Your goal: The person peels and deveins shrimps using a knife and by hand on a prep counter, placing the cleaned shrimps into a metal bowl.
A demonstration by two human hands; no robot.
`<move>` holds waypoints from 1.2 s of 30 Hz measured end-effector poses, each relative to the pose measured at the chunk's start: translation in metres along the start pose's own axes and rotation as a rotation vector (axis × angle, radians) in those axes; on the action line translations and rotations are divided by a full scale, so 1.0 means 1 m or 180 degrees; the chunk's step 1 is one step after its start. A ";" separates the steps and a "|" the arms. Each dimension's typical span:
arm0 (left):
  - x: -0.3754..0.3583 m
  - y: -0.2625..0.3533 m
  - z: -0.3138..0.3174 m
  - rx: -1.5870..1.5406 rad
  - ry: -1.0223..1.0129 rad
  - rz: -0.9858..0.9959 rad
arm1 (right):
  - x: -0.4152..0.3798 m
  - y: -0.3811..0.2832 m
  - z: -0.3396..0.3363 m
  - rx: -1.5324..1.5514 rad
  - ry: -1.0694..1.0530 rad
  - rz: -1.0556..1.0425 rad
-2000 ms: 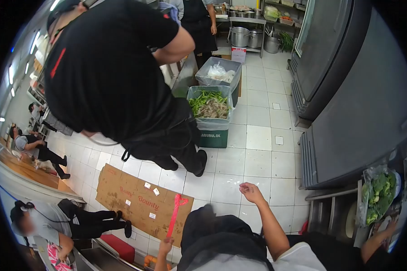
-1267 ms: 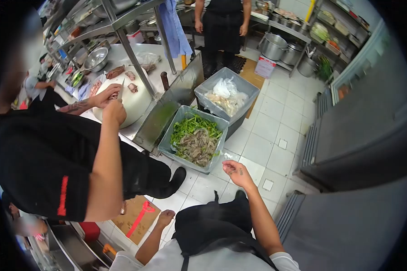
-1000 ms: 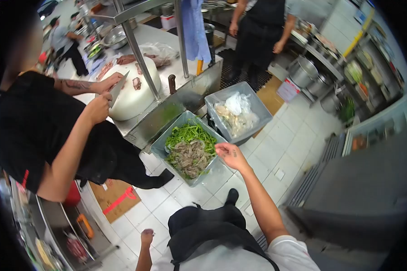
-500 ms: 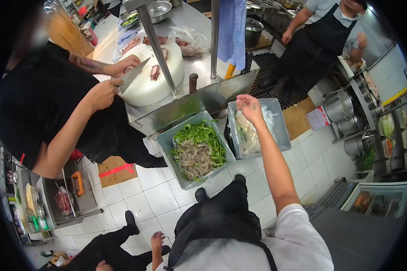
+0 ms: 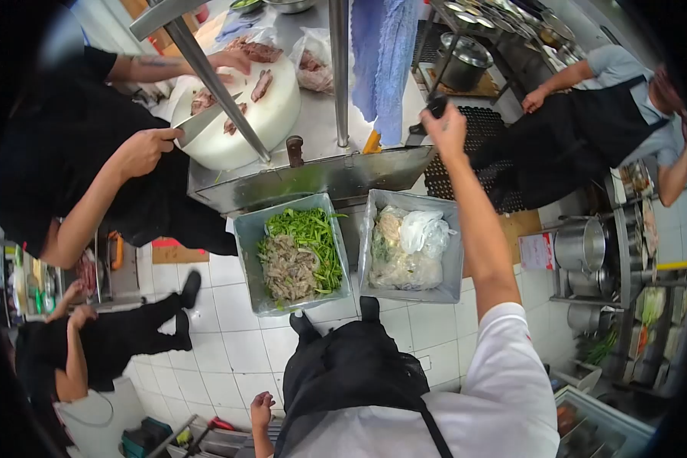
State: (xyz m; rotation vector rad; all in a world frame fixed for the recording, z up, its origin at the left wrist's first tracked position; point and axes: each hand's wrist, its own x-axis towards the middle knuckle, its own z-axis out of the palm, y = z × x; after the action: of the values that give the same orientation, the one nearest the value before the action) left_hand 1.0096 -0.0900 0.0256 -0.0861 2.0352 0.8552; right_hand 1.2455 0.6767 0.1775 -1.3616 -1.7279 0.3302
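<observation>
At the right end of the metal table, my right hand (image 5: 446, 131) is closed round the black handle of a knife (image 5: 435, 107); its lower part is partly hidden at the table's edge. My left hand (image 5: 262, 412) hangs low by my side, loosely curled with fingers a little apart, and nothing shows in it. Below the table, on the floor, stand two grey bins. The left bin (image 5: 246, 252) holds cut green vegetables (image 5: 313, 237) and greyish shrimp-like pieces (image 5: 286, 269). In the right bin (image 5: 454, 263) are clear and white plastic bags (image 5: 424, 233).
A co-worker's hand (image 5: 141, 153) holds a large knife (image 5: 206, 122) over a round white cutting board (image 5: 275, 114) with meat pieces. Another knife handle (image 5: 295, 151) stands at the table edge. Blue cloths (image 5: 393, 69) hang from the frame. Another person (image 5: 580, 137) stands at right, another at lower left.
My right hand has moved up from over the right bin to the black knife handle and closed on it. The view has shifted. The co-worker's free hand has moved farther across the board.
</observation>
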 end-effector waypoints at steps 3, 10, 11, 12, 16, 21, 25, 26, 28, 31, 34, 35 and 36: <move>-0.014 -0.028 0.018 -0.0060 -0.0113 0.0098 | 0.036 -0.045 -0.053 0.0302 0.0379 -0.0440; -0.020 -0.034 0.050 0.0659 0.0120 0.0703 | 0.055 -0.084 -0.157 0.0703 0.0444 -0.0983; -0.017 -0.033 0.055 0.0445 0.0197 0.0909 | 0.046 -0.086 -0.166 0.0788 0.0300 -0.1063; -0.025 -0.009 0.061 0.0472 0.0250 0.0898 | 0.027 -0.100 -0.176 0.1054 0.0133 -0.0895; -0.063 0.084 0.077 0.0057 0.0213 0.1487 | -0.035 -0.134 -0.203 0.1842 -0.0263 -0.1035; -0.089 0.135 0.061 0.0172 0.0134 0.2231 | -0.137 -0.201 -0.207 0.2016 -0.2206 -0.1016; -0.107 0.127 0.019 0.0163 -0.0293 0.2057 | -0.255 -0.250 -0.146 0.1360 -0.3492 -0.1686; -0.110 0.116 0.007 -0.0026 -0.0697 0.1895 | -0.286 -0.266 -0.133 0.1255 -0.3911 -0.1702; -0.110 0.090 -0.017 -0.0424 -0.1371 0.1719 | -0.346 -0.304 -0.104 0.1145 -0.4658 -0.1784; -0.114 0.055 -0.054 -0.1304 -0.1657 0.1446 | -0.445 -0.360 -0.061 0.1563 -0.5218 -0.2334; -0.120 0.023 -0.103 -0.2550 -0.1578 0.0911 | -0.541 -0.415 -0.032 0.1988 -0.5702 -0.2592; -0.121 0.014 -0.118 -0.3182 -0.1387 0.0598 | -0.569 -0.435 -0.031 0.1993 -0.5890 -0.2606; -0.111 -0.003 -0.131 -0.3687 -0.1282 0.0528 | -0.600 -0.444 -0.023 0.2404 -0.5659 -0.2722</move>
State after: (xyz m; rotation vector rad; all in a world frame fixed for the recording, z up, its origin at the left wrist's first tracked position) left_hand 0.9832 -0.1994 0.1556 -0.3497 0.9790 1.8820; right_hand 0.9795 -0.0204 0.2070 0.6951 -2.7031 1.7438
